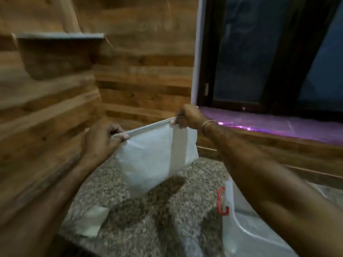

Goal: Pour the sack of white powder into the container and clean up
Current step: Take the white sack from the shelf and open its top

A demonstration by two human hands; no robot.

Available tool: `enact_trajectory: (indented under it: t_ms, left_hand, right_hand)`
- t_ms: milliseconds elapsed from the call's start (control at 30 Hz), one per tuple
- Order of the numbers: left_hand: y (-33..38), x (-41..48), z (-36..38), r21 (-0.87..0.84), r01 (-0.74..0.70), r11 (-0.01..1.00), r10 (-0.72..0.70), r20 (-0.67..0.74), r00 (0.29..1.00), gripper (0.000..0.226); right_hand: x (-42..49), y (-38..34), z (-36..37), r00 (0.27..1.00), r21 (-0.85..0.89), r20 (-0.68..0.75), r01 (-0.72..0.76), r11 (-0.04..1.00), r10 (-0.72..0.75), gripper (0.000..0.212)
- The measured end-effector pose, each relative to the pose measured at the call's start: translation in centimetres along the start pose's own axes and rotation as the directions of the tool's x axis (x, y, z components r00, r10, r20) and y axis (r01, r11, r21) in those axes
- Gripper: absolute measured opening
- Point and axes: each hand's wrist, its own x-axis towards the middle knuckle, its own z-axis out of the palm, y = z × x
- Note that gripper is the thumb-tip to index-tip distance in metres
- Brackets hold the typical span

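White woven plastic is pinched in both your hands: your left hand (101,139) is closed on the near end of the sack's top edge, and your right hand (187,117) is closed on the far end, with a thin bangle (207,126) on that wrist. Between the two grips the mouth of the sack (154,156) is pulled taut into a flat, straight line, so no opening shows from here. Below that line the sack hangs in the air above the speckled granite counter (148,219), apart from it and casting a dark shadow onto the stone. It looks limp and flat rather than bulging, with a pale vertical band running down its face; I would judge it nearly or fully emptied, though the picture is blurred and its contents are hidden. Low to your right, partly under your right forearm, sits a clear plastic container (246,236) with a red latch (222,203) on its near edge; whether powder lies inside it cannot be told. If the pour is finished, what remains is likely the clean-up: folding or discarding the sack, closing the container, and dealing with the pale scrap (93,222) lying on the counter at lower left. Wood-grain panels (139,71) and a dark window (269,52) stand behind.
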Motion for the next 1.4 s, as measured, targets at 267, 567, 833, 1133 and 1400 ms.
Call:
enact_trajectory:
  t_ms: [267,567,833,1133,1400]
  left_hand:
    - [-1.1,-12.0,8.5,0.076,0.131,0.989,-0.136,0.071,0.988,0.033]
    - [-4.6,-16.6,8.8,-0.17,0.242,0.955,-0.199,0.237,0.951,0.03]
    - [-6.9,-17.2,7.6,-0.465,0.422,0.778,-0.358,0.224,0.907,0.01]
    - [-7.1,-16.8,6.8,-0.569,0.291,0.769,-0.197,0.222,0.955,0.012]
    - [-7.6,-15.2,6.3,-0.707,0.432,0.559,-0.185,0.402,0.897,0.022]
  right_hand:
    - [-8.0,7.2,9.7,0.998,-0.007,0.044,-0.052,0.999,0.052,0.029]
    - [-13.1,8.5,15.2,1.0,0.056,-0.022,-0.016,0.998,0.017,0.018]
    - [-16.1,0.5,20.4,0.973,0.252,0.076,0.194,0.948,-0.219,0.027]
    - [-17.6,-4.3,24.4,0.969,0.396,0.065,0.193,0.898,-0.237,0.036]
    - [-18.1,-6.1,26.3,0.993,0.451,-0.059,0.118,0.885,-0.102,0.021]
